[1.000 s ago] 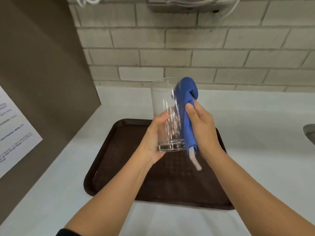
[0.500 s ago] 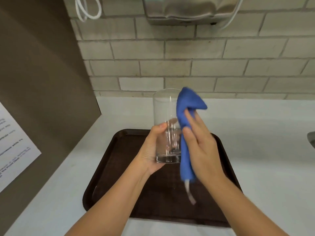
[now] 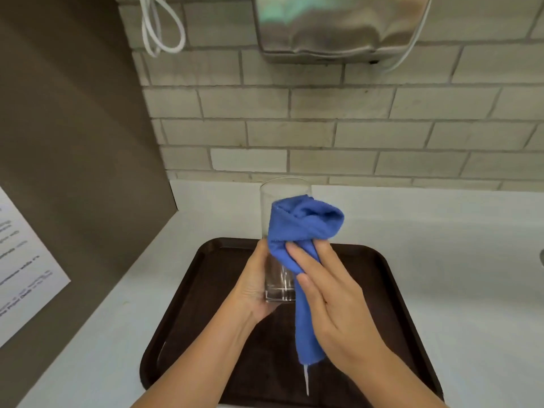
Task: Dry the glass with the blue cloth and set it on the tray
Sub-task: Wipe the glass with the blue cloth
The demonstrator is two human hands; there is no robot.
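A tall clear glass (image 3: pixel 283 191) stands upright in the air above the dark brown tray (image 3: pixel 391 290). My left hand (image 3: pixel 253 287) grips its lower half from the left. My right hand (image 3: pixel 332 301) presses the blue cloth (image 3: pixel 303 225) against the glass's right and front side, fingers spread flat over the fabric. The cloth bunches near the rim and hangs down past the base, a white tag dangling at its end. The glass base is a little above the tray surface.
The tray lies on a white counter (image 3: pixel 456 231) against a pale brick wall. A brown partition (image 3: pixel 73 142) with a printed sheet (image 3: pixel 20 266) stands at left. A metal wall dispenser (image 3: pixel 338 25) and a white cable loop (image 3: pixel 159 28) hang above.
The cloth has shifted from the glass's right side round onto its front, bunching wider near the rim. The head view tilted up, showing more of the dispenser.
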